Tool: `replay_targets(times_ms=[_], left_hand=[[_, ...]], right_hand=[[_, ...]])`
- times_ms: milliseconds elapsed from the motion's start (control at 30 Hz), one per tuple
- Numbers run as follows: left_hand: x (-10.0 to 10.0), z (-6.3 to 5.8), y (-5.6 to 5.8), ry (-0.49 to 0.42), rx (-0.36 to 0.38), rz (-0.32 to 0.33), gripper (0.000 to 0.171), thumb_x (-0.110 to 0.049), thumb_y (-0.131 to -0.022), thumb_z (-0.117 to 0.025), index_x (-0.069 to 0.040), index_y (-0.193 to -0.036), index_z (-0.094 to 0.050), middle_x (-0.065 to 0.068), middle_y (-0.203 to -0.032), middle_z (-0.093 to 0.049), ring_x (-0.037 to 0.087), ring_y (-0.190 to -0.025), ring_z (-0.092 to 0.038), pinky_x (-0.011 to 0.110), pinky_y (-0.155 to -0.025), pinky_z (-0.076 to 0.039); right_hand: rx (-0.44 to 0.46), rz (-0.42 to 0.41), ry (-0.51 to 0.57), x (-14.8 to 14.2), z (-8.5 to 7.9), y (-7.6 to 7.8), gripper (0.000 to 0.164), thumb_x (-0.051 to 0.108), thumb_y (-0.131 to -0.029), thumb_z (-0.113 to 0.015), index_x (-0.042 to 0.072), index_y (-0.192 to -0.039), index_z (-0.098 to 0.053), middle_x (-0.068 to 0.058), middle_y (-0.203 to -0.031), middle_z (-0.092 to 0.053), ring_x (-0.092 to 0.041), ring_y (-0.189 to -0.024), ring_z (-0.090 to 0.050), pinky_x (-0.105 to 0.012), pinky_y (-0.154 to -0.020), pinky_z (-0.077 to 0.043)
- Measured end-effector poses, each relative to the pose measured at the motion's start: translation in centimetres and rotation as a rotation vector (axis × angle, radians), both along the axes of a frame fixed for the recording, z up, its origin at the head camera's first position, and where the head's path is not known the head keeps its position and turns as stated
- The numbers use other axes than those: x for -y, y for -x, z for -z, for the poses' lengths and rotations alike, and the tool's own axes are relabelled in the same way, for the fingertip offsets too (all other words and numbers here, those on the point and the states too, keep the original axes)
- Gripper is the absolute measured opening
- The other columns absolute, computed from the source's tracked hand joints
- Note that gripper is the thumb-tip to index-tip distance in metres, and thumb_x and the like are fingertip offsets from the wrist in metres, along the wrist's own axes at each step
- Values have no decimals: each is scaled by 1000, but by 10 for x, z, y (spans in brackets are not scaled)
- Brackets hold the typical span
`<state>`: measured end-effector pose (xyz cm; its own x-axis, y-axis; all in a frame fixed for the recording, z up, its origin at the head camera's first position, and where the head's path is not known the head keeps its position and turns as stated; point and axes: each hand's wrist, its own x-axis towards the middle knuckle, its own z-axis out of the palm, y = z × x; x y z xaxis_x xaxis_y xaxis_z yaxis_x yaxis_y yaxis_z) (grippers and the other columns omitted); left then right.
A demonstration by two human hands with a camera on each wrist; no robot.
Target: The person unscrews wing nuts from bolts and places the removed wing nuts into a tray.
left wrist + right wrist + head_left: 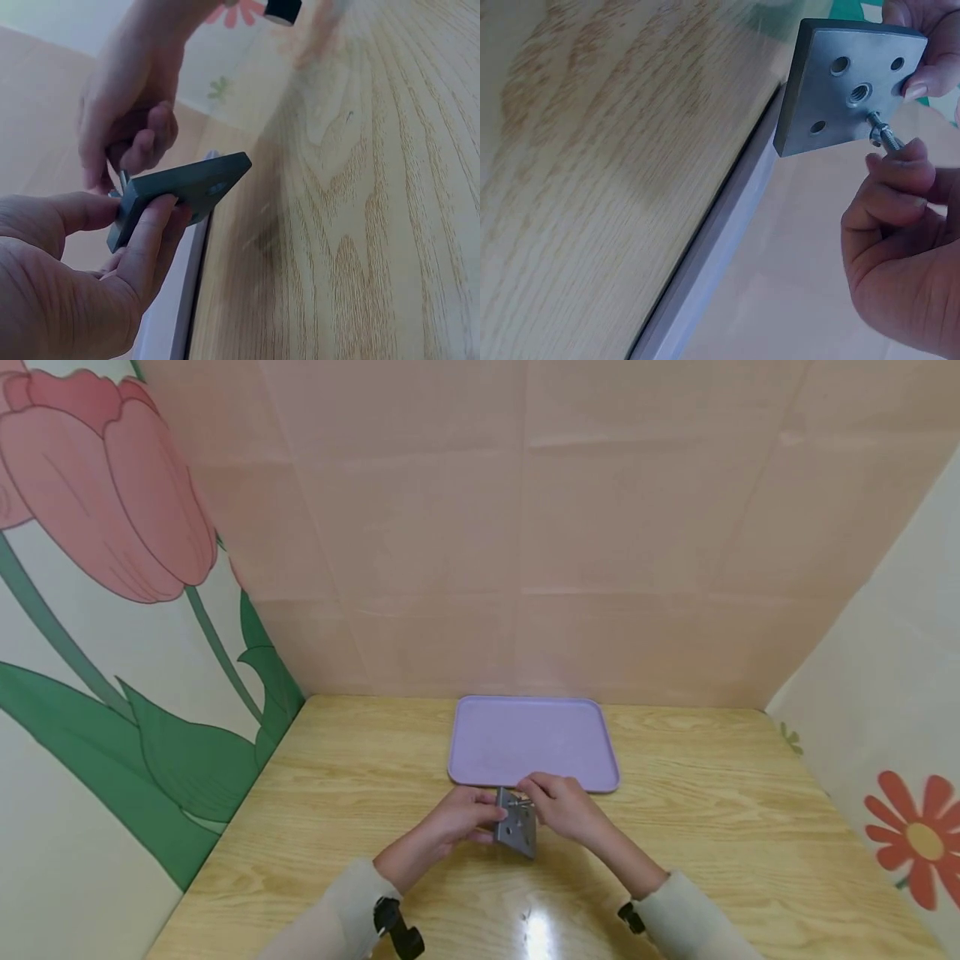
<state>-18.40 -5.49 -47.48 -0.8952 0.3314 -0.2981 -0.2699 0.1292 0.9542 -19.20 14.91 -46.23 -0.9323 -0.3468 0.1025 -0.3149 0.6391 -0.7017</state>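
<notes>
A square grey metal plate (pixel 516 833) is held up above the table, tilted on edge. Its face in the right wrist view shows several holes, the middle one threaded. My left hand (pixel 463 816) pinches the plate by one edge, thumb on one face and fingers on the other. A thin silver bolt (pixel 889 139) meets a corner hole, with a small nut-like piece (pixel 876 137) around it close to the plate. My right hand (pixel 562 808) pinches the outer end of the bolt between thumb and fingers. How deep the bolt sits in the hole is hidden.
Just beyond the hands, a purple tray (pixel 534 739) lies on the wood-grain table (pixel 360 752). A pink covered wall (pixel 517 527) rises behind the table. Flower-patterned walls stand at the left and right.
</notes>
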Motion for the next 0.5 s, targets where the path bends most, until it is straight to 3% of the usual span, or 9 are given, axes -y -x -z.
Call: replay_targets(times_ms=[233, 367, 500], left_hand=[[1, 0, 0, 3, 0, 2, 28, -5, -93, -67, 11, -116, -66, 18, -103, -74, 24, -90, -73, 32, -67, -62], [1, 0, 1, -2, -1, 9, 28, -6, -94, -67, 11, -116, -66, 20, -105, -74, 24, -92, -73, 32, -68, -62], [2, 1, 1, -2, 4, 14, 28, -6, -94, -67, 10, -116, -67, 19, -105, -74, 24, -92, -73, 32, -69, -62]], right_hand=[[202, 134, -41, 3, 3, 1, 48, 45, -107, -45, 9, -88, -71, -1, -58, -57, -15, -52, -50, -29, -51, -39], [304, 134, -11, 5, 4, 0, 52, 49, -106, -45, 8, -90, -73, -3, -54, -55, -15, -46, -45, -27, -46, -37], [328, 113, -12, 7, 4, 0, 49, 50, -104, -49, 9, -97, -75, -6, -60, -60, -14, -48, -47, -27, -46, -38]])
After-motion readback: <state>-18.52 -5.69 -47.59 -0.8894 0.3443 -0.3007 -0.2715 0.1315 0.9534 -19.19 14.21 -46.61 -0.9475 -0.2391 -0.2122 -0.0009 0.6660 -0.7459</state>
